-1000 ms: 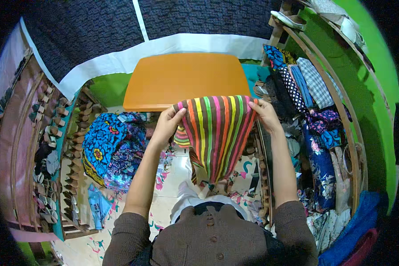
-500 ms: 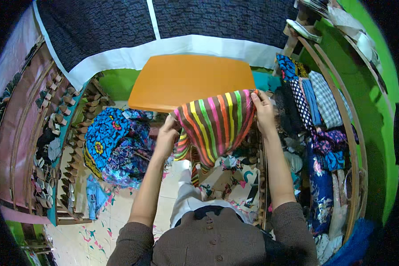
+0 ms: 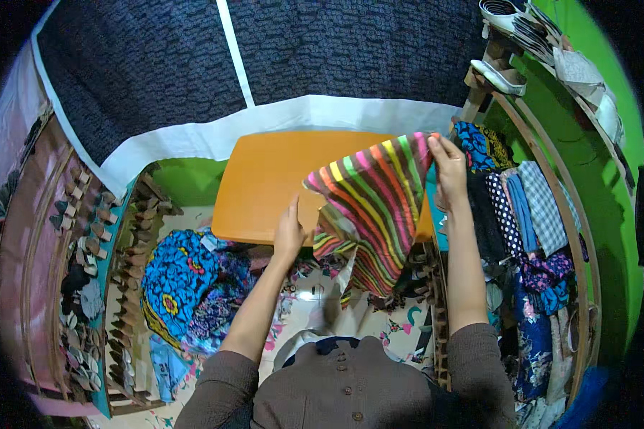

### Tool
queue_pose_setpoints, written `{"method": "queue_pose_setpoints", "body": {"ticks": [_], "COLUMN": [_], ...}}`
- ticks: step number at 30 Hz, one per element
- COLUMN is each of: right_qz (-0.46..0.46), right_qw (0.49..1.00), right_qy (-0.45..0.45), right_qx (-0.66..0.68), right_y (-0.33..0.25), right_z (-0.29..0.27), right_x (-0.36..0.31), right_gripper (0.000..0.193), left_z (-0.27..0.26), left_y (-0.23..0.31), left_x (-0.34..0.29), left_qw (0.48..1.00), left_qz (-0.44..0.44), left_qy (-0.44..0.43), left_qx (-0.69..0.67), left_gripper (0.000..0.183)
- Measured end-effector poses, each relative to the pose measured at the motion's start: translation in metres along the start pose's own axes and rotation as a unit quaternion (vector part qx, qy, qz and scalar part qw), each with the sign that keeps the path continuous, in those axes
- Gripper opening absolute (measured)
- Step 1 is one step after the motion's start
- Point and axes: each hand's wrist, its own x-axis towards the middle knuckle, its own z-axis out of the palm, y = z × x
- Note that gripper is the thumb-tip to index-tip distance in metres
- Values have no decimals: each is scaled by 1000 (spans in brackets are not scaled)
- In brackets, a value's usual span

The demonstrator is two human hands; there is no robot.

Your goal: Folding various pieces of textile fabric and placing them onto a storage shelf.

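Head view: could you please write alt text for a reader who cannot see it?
Two bare hands hold up a multicoloured striped cloth over an orange wooden table: the right hand grips its top corner, the left hand is at its lower edge. Folded patterned fabrics fill a rack to the right.

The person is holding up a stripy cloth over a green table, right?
Not quite: the table is orange, not green; only the wall and floor beside it are green. The head view shows both hands, left and right, holding the stripy cloth over it.
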Motion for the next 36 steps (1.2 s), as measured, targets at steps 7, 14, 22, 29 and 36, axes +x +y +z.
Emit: {"method": "queue_pose_setpoints", "body": {"ticks": [7, 14, 22, 29, 36], "right_qz": [9, 4, 32, -8, 136], "right_qw": [996, 996, 991, 968, 923], "right_qy": [1, 13, 15, -59, -210], "right_qx": [-87, -88, -129, -245, -293], "right_y": [12, 44, 134, 217, 354], "right_z": [7, 6, -22, 4, 22], "right_x": [35, 100, 210, 306, 300], "right_gripper": [23, 25, 30, 37, 87], "left_z": [25, 36, -7, -10, 106], "left_y": [-5, -85, -104, -134, -76], "left_x": [44, 97, 215, 285, 215], "left_qw": [990, 962, 984, 951, 967], "left_qz": [18, -88, -96, -52, -195], "left_qy": [-104, -235, -109, 101, -111], "left_qx": [-97, -111, 108, 287, 118], "left_gripper": [44, 23, 19, 25, 75]}}
